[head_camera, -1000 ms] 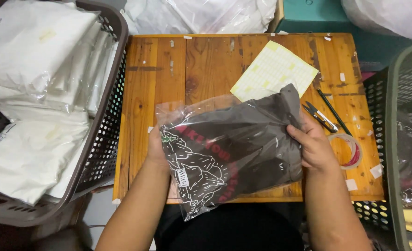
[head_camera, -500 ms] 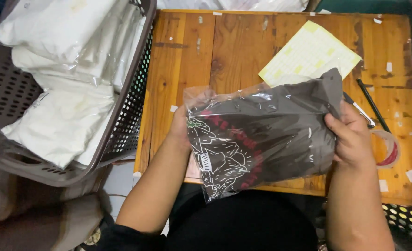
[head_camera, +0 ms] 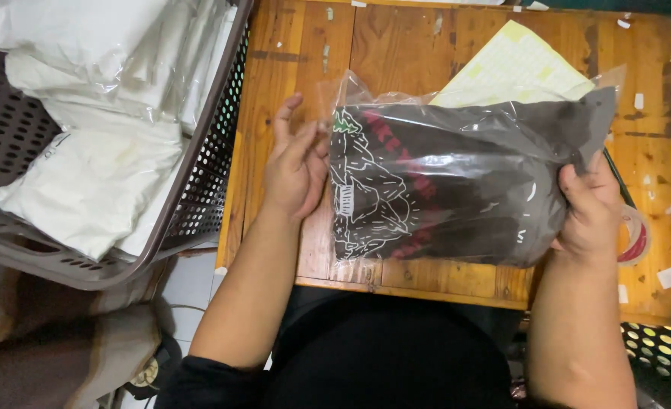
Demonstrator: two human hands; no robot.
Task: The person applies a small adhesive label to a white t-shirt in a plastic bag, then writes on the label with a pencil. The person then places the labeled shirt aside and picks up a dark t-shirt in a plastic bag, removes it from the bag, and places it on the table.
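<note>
Head view: the dark folded garment sealed in a clear glossy plastic bag (head_camera: 457, 185) lies over the wooden surface (head_camera: 396, 45), looking light, soft and slippery, best held at its two short ends. The right hand (head_camera: 593, 212) has its grip closed on one end; the left hand (head_camera: 298, 163) rests open against the other. Since half a second ago, the bag has come down flatter and the left fingers have spread.

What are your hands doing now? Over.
Left hand flat against the bagged dark shirt, open end. Right hand gripping its other end. Yellow sheet underneath.
</note>
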